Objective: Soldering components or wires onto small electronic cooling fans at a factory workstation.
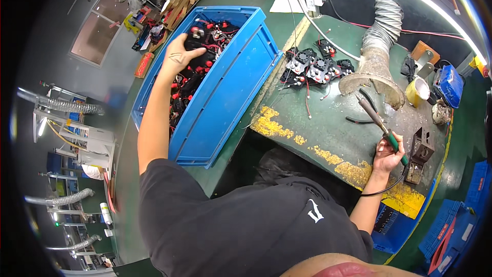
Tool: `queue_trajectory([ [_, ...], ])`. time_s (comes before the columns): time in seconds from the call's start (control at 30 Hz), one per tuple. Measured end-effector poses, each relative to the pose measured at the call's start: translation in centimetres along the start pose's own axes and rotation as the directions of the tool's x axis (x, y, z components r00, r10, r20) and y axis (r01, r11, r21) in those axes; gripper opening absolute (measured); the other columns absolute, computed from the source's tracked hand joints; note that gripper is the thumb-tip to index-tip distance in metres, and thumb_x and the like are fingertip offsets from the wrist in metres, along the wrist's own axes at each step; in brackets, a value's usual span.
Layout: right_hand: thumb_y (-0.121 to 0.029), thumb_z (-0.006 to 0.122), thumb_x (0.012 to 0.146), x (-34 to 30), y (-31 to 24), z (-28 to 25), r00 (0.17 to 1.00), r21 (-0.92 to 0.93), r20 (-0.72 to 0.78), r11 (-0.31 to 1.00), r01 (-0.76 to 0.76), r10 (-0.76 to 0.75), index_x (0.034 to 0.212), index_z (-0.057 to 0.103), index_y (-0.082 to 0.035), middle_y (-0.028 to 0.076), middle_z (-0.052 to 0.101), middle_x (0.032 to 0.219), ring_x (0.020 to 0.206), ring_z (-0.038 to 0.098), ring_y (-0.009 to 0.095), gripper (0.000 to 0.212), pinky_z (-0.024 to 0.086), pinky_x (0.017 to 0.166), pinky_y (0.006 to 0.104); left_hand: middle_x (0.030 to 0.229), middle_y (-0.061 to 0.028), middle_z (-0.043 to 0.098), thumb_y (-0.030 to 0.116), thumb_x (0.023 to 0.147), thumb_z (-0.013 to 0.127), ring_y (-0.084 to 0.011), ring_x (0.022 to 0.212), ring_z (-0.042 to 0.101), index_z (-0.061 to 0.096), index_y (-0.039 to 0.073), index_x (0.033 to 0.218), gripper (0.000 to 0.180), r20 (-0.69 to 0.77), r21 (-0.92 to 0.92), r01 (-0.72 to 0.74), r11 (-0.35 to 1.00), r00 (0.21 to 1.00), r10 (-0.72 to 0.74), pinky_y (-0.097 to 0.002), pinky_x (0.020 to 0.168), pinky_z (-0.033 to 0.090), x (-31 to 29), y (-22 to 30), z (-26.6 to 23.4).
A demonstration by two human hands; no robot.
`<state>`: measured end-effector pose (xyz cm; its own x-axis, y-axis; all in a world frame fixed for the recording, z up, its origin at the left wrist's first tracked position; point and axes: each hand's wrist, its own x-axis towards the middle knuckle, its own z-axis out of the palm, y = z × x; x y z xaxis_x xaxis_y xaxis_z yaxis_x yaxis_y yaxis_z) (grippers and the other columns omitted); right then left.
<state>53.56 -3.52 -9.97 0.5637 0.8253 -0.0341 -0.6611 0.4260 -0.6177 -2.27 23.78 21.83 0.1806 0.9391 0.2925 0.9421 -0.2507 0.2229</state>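
My left hand (pixel 179 55) is over the far end of a large blue crate (pixel 228 100), thumb and fingers spread apart around a black part with a metallic piece. Inside the crate lie many black parts (pixel 187 90) with red ends and red wires. My right hand (pixel 388 156) grips a soldering iron (pixel 379 120) by its green handle, its tip pointing away from me over the green bench. On the bench, several small black and silver fan units (pixel 312 66) with red and black wires sit in a cluster. Black-handled pliers (pixel 360 120) lie near the iron.
A fume duct funnel (pixel 374 83) stands behind the iron. At the right are a rusty metal box (pixel 422 146), a yellow-white spool (pixel 417 90) and a blue container (pixel 451 86). Blue crates (pixel 445 231) stand lower right. Yellow paint (pixel 328 156) flakes along the bench's front edge.
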Motion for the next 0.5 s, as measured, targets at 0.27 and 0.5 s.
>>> queue_trajectory([
  [0.27, -0.044, 0.040, 0.106, -0.3, -0.3, 0.6, 0.999, -0.032, -0.035, 0.999, -0.007, 0.005, 0.115, 0.065, -0.006, 0.014, 0.067, 0.073, 0.052, 0.058, 0.018, 0.046, 0.041, 0.042, 0.0259, 0.112, -0.0096, 0.073, 0.014, 0.087, 0.086, -0.0178, 0.096, 0.072, 0.064, -0.002, 0.123, 0.045, -0.162, -0.719, -0.008, 0.695, 0.974, -0.157, -0.0308, 0.090, 0.057, -2.1, 1.7, -8.6],
  [0.5, -0.040, 0.045, 0.105, -0.5, -0.9, 0.4, 1.000, 0.023, 0.004, 1.000, 0.020, -0.020, 0.114, 0.068, -0.004, 0.013, 0.069, 0.080, 0.056, 0.061, 0.018, 0.044, 0.043, 0.042, 0.0253, 0.118, -0.0111, 0.071, 0.019, 0.103, 0.064, -0.0217, 0.107, 0.071, 0.060, -0.001, 0.129, 0.032, -0.141, -0.984, -0.150, 0.094, 0.985, 0.096, -0.0378, 0.095, 0.058, -7.6, 9.0, -6.2],
])
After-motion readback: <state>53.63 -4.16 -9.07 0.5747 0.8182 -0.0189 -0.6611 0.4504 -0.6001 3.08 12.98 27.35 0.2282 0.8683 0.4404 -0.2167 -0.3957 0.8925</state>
